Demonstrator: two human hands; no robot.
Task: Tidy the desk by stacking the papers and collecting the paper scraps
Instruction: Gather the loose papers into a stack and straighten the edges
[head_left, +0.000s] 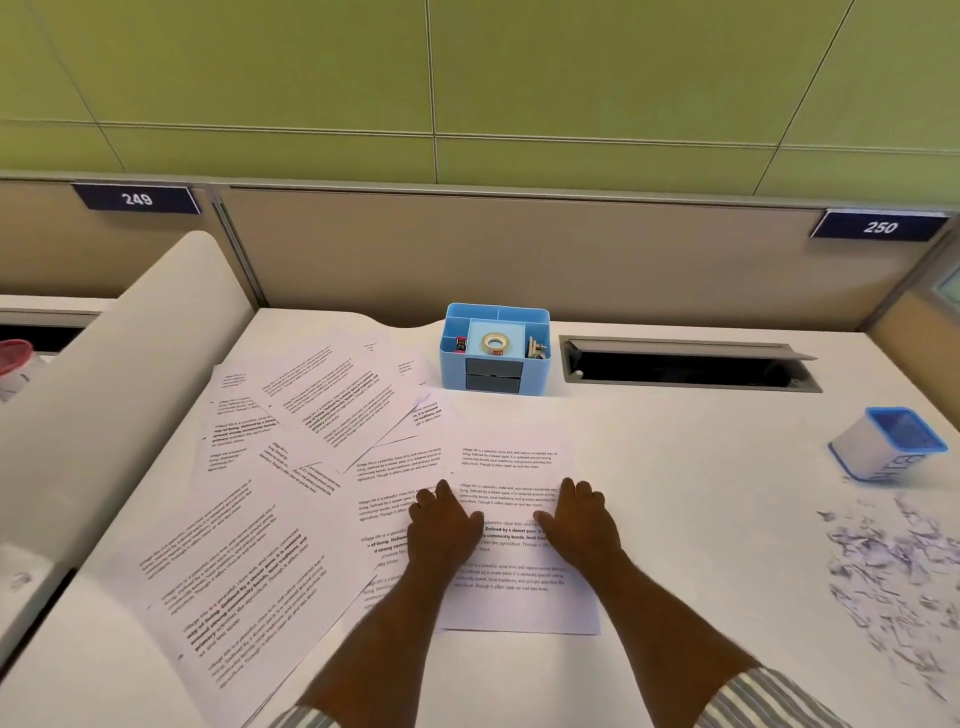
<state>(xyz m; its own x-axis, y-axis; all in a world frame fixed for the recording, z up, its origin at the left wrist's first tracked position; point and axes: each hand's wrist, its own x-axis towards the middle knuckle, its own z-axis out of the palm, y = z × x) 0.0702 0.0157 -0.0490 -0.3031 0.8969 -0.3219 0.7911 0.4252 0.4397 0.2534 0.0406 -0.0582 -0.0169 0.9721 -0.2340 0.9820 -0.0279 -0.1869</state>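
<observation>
Several printed sheets (311, 415) lie scattered and overlapping across the left half of the white desk (675, 447). One upright sheet (511, 462) lies in the middle, on top of others. My left hand (444, 525) rests flat, palm down, on its left edge. My right hand (579, 522) lies flat on its right edge. Both hands have fingers together and press on the paper without gripping it. A spread of small paper scraps (888, 561) covers the desk at the right.
A blue desk organiser (493, 374) with a tape roll stands at the back centre. Beside it is an open cable slot (685, 364). A small white bin with a blue rim (888, 441) lies tilted at the far right. A curved white divider (130, 364) borders the left.
</observation>
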